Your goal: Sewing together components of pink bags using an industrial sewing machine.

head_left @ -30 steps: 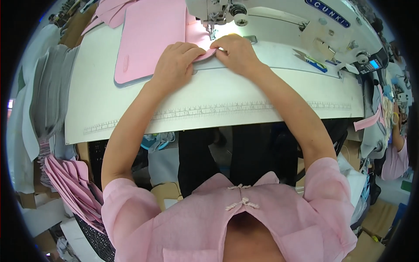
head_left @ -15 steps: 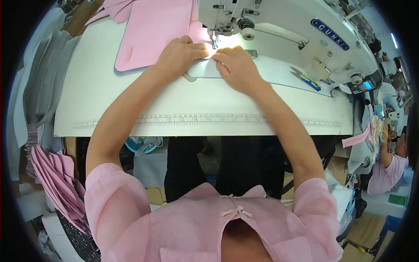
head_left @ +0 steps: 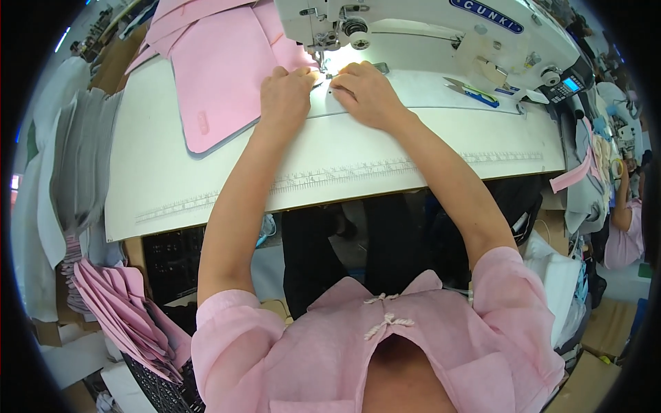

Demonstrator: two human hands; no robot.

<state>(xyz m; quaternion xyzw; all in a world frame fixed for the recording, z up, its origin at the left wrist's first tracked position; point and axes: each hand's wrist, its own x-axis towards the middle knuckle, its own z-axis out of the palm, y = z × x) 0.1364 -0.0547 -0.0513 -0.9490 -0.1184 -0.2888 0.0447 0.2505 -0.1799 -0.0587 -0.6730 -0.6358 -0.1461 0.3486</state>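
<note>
My left hand [head_left: 286, 96] and my right hand [head_left: 365, 93] lie side by side on the white sewing table [head_left: 330, 165], fingertips at the needle of the white sewing machine [head_left: 427, 31]. Both press a small pink fabric piece [head_left: 310, 65] flat under the lit presser foot; most of it is hidden by the fingers. A large pink fabric panel [head_left: 220, 76] lies just left of my left hand.
Small blue-handled snips [head_left: 471, 91] rest on the machine bed to the right. A control panel [head_left: 568, 86] sits at the far right. Stacks of pink fabric pieces [head_left: 120, 310] hang low left, grey pieces [head_left: 76, 165] further left. Another person [head_left: 623, 227] sits at the right edge.
Both hands have slid forward with the small pink piece, from just in front of the machine to right under the needle. The view has tilted with them.
</note>
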